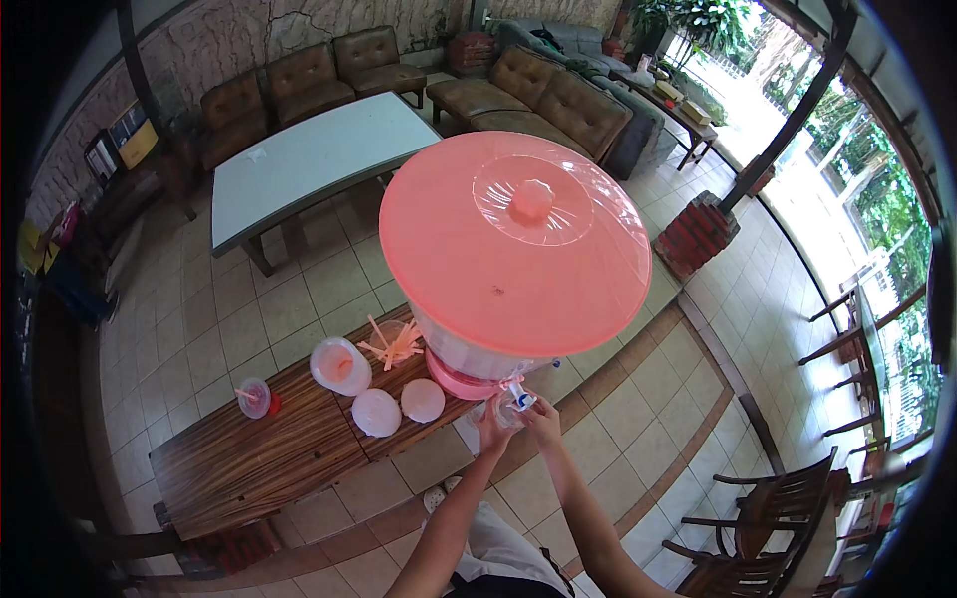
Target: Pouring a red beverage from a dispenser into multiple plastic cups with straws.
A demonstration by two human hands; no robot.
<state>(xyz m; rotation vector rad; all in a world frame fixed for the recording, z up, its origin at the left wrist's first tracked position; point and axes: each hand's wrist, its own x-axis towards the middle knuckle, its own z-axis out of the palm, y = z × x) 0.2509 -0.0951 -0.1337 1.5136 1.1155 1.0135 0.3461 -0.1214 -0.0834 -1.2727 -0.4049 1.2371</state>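
Note:
A large drink dispenser with a pink lid (pixel 448 269) stands at the right end of a striped wooden bench (pixel 262 456). Its white and blue tap (pixel 521 396) juts out over the bench's near edge. My left hand (pixel 493 430) is wrapped around a clear plastic cup (pixel 508 413) directly under the tap. My right hand (pixel 544 420) has its fingers at the tap, beside the cup; whether they grip its lever is hard to make out. The cup's contents are too small to tell.
Left of the dispenser are a holder with orange straws (pixel 395 344), an open plastic tub (pixel 341 366), two round whitish-pink lidded containers (pixel 376 413) and a cup with a straw (pixel 255 398). Beyond stand a white-topped table (pixel 321 164) and brown sofas (pixel 538 97). Wooden chairs (pixel 770 508) are at right.

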